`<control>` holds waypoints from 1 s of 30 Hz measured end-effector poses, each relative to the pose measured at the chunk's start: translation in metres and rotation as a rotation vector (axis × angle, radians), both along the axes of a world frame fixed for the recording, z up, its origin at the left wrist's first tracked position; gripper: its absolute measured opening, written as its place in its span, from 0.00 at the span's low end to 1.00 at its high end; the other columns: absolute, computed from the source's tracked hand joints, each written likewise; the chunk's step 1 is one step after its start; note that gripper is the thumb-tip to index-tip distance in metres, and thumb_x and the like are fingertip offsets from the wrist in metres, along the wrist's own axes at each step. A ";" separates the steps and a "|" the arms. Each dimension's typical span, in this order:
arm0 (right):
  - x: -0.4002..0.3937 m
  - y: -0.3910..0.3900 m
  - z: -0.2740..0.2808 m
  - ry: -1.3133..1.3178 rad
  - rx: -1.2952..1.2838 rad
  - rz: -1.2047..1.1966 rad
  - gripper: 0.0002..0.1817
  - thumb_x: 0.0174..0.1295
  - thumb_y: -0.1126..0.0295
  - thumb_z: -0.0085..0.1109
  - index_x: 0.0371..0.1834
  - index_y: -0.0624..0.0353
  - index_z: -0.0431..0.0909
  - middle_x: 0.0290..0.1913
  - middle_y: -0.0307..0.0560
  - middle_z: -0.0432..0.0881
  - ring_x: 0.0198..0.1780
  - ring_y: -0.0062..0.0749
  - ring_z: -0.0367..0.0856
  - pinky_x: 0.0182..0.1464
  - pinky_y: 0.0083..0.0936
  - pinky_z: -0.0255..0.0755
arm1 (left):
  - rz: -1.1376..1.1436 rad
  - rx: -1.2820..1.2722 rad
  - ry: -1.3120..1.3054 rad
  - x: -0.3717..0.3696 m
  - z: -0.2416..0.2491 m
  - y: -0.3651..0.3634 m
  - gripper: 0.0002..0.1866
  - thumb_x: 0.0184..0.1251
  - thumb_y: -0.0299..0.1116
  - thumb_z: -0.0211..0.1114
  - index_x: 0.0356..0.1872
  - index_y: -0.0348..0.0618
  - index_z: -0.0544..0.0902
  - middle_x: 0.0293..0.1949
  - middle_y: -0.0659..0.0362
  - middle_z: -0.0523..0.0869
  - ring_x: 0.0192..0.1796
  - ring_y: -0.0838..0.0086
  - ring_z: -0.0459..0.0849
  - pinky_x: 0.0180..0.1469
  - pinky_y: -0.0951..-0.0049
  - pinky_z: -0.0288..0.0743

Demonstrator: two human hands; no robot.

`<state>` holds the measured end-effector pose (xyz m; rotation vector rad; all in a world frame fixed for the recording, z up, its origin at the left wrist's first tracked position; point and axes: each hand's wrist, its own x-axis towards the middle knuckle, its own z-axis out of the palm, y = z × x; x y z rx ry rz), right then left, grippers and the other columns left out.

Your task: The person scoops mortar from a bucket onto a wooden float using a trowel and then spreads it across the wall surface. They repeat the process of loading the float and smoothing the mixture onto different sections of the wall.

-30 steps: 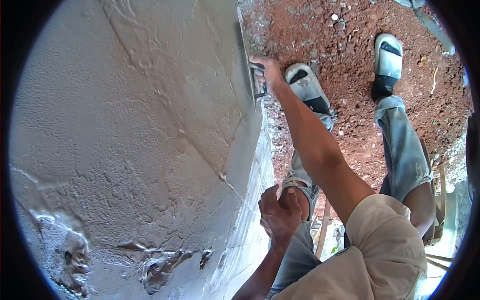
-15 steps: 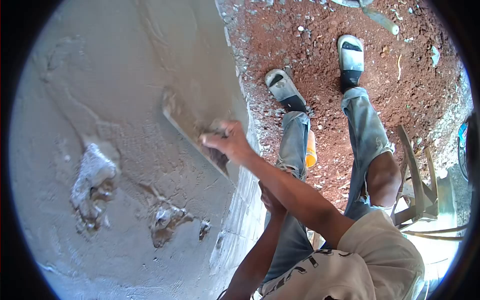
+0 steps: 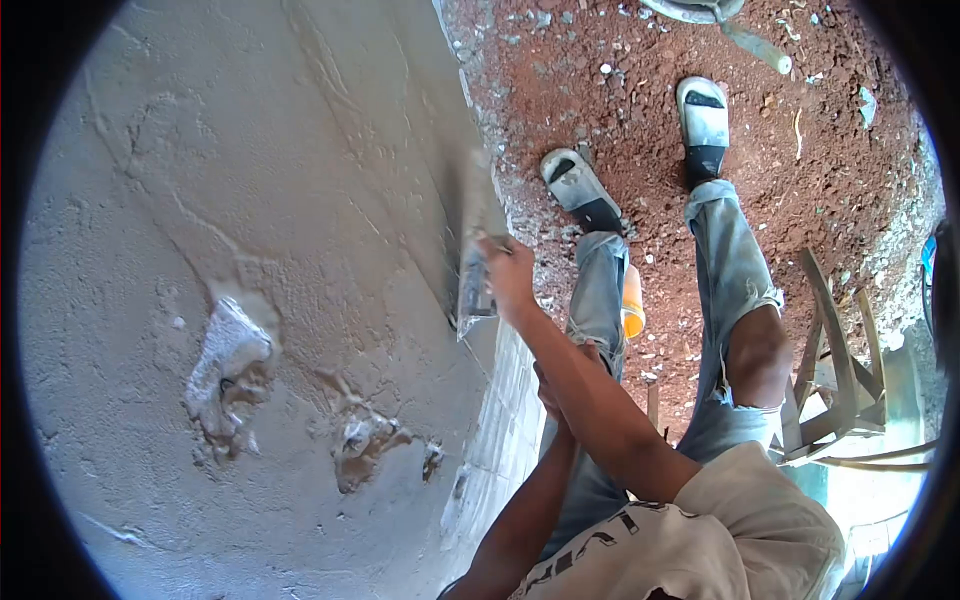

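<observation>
My right hand [image 3: 512, 278] grips a long flat trowel [image 3: 476, 250], blurred by motion, at the right edge of a grey wet plastered surface [image 3: 300, 230]. My left hand [image 3: 552, 392] is by my left knee, partly behind my right forearm, and its fingers are mostly hidden. Low on the plaster are a whitish, rough lump [image 3: 232, 365], a smaller rough patch [image 3: 365, 445] and a small hole [image 3: 431, 461]. Raised ridges run across the plaster above them.
Below the plaster's right edge lies pale blockwork [image 3: 500, 400]. My sandalled feet stand on reddish, debris-strewn soil [image 3: 640, 120]. An orange cup [image 3: 632, 305] is beside my left leg. A wooden frame [image 3: 835, 370] stands at the right, and a pan with a handle [image 3: 755, 45] lies at the top.
My right hand and the trowel have moved right to the plaster's edge, and the trowel has turned closer to upright. The view has shifted slightly, so the rough patches appear farther right.
</observation>
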<state>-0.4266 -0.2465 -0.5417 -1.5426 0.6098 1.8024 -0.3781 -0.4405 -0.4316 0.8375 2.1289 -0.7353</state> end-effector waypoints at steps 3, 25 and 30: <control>-0.016 -0.019 -0.063 0.236 -0.348 -0.009 0.13 0.71 0.56 0.70 0.33 0.48 0.79 0.22 0.28 0.66 0.18 0.17 0.62 0.21 0.23 0.56 | -0.070 -0.108 0.005 -0.013 0.010 0.030 0.27 0.68 0.50 0.74 0.62 0.48 0.80 0.64 0.54 0.80 0.65 0.55 0.82 0.55 0.51 0.88; 0.003 0.046 0.040 0.086 0.267 0.332 0.12 0.67 0.62 0.78 0.39 0.61 0.92 0.32 0.42 0.91 0.38 0.22 0.87 0.42 0.27 0.79 | -0.048 -0.078 0.008 0.013 0.016 0.079 0.33 0.75 0.61 0.64 0.63 0.41 0.82 0.61 0.40 0.84 0.63 0.41 0.81 0.67 0.47 0.76; 0.014 0.042 0.150 -0.165 0.801 0.140 0.13 0.68 0.62 0.79 0.40 0.62 0.91 0.28 0.40 0.89 0.30 0.21 0.85 0.33 0.24 0.77 | -0.283 -0.014 -0.062 0.002 0.007 0.051 0.33 0.76 0.59 0.63 0.64 0.38 0.82 0.62 0.40 0.83 0.63 0.43 0.81 0.67 0.48 0.76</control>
